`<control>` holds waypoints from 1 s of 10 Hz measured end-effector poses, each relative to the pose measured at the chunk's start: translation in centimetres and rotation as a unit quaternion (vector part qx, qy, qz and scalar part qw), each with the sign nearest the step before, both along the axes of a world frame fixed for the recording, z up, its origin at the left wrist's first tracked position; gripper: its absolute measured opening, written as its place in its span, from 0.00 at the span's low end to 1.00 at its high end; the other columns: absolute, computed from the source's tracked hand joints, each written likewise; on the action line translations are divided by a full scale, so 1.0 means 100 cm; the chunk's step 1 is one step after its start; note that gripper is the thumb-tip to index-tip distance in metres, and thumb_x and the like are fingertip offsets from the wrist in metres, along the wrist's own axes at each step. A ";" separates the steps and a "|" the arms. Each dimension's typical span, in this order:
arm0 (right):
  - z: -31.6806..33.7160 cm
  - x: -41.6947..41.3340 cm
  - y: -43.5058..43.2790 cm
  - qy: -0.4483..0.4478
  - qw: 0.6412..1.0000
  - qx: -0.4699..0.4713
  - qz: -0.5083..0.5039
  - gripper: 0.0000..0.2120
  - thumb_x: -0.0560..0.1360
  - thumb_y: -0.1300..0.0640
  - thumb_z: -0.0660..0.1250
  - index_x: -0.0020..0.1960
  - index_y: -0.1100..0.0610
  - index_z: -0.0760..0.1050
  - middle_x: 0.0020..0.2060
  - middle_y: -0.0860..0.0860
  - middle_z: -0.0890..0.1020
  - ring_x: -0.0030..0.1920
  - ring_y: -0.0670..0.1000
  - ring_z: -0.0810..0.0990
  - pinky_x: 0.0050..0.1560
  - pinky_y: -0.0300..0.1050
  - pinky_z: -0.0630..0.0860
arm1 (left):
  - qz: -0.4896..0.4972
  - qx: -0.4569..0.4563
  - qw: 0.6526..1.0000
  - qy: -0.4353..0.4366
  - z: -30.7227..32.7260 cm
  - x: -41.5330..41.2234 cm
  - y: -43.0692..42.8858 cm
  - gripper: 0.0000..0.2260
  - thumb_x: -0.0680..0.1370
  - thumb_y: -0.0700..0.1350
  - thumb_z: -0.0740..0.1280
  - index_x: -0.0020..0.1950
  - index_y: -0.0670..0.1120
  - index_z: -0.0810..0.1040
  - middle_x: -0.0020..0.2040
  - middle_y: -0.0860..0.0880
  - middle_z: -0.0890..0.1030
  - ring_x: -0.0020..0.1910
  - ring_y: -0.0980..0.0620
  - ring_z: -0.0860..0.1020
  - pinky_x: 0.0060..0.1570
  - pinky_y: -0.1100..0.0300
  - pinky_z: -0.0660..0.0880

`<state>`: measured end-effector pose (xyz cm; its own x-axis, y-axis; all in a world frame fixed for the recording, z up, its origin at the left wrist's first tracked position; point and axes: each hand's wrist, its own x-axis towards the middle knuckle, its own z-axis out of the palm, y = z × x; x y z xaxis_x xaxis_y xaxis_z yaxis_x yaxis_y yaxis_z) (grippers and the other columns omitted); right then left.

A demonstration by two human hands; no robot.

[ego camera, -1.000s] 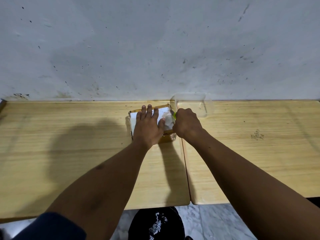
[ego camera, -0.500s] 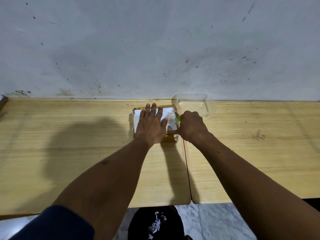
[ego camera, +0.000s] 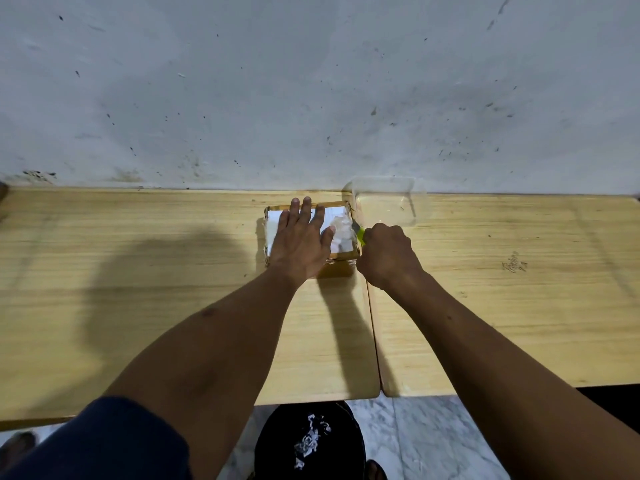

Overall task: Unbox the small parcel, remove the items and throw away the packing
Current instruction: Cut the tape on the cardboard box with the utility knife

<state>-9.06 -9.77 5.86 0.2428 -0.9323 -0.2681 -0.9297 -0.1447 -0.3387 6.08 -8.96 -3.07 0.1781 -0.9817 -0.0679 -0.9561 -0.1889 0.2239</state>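
Note:
A small brown cardboard parcel [ego camera: 341,263] with a white label on top lies near the back of the wooden table [ego camera: 138,289]. My left hand [ego camera: 301,242] lies flat on the parcel's top, fingers spread, pressing it down. My right hand [ego camera: 388,256] is closed around a yellow-green cutter [ego camera: 360,234] whose tip touches the parcel's right edge. Most of the cutter is hidden inside the fist.
A clear plastic container [ego camera: 391,202] stands against the wall just behind my right hand. A second table [ego camera: 519,289] joins on the right, with a seam between the two. A black bin [ego camera: 308,441] holding paper scraps sits on the marble floor below the table edge.
My right hand with the cutter has drawn a little nearer along the parcel's right edge. My left hand stays flat on the parcel.

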 end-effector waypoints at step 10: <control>-0.005 -0.016 0.033 -0.009 0.999 0.031 -0.017 0.10 0.72 0.64 0.66 0.53 0.60 0.75 0.45 0.56 0.72 0.47 0.60 0.77 0.39 0.46 0.69 | -0.005 0.003 1.000 -0.006 -0.002 0.001 0.001 0.27 0.84 0.57 0.44 0.80 0.48 0.50 0.81 0.45 0.48 0.80 0.44 0.43 0.77 0.48 0.44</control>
